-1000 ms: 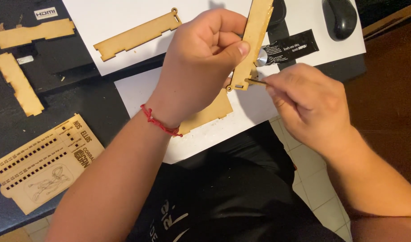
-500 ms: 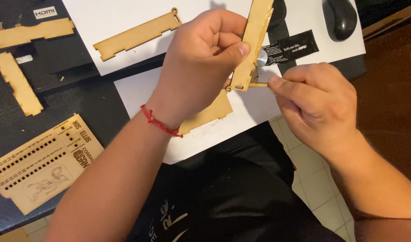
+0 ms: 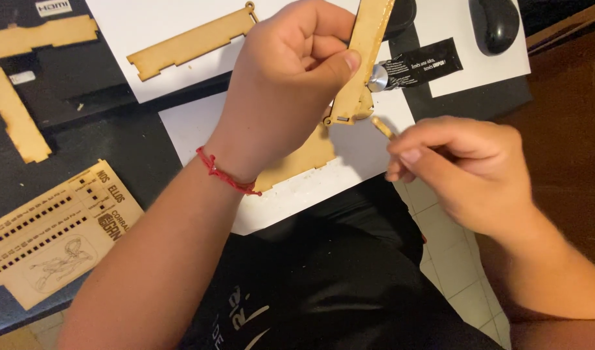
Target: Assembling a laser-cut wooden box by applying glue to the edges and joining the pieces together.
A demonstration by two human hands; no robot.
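The head camera looked straight down over a dark desk (image 3: pixel 148 139) and the person's lap; there was only this one view.

The left hand (image 3: pixel 288 91), with a red cord bracelet (image 3: pixel 226 175) at the wrist, was curled closed around a long, narrow wooden strip (image 3: pixel 363 58); the thumb pressed on the strip's front face and the other fingers wrapped behind it; the strip stood nearly upright, tilted slightly, its notched lower end hanging just above a white sheet of paper (image 3: pixel 349 149).

The right hand (image 3: pixel 463 172) was just beside that lower end, lower and to the right, not touching the strip; its thumb and fingertips were pinched shut on a small thin wooden stick (image 3: pixel 383 126), whose free tip pointed up and left toward the strip's end, with a small gap between them.

Behind the strip lay a black glue tube (image 3: pixel 420 65) with a silver cap; a black computer mouse (image 3: pixel 495 23) rested further right on another white sheet (image 3: pixel 181 13); a flat notched wooden piece (image 3: pixel 190 42) lay on that sheet; a further wooden piece (image 3: pixel 297 159) lay partly hidden under the left wrist.

On the left of the desk lay two more wooden strips (image 3: pixel 15 120) and a laser-cut plywood panel (image 3: pixel 51 230) with rows of small square holes.
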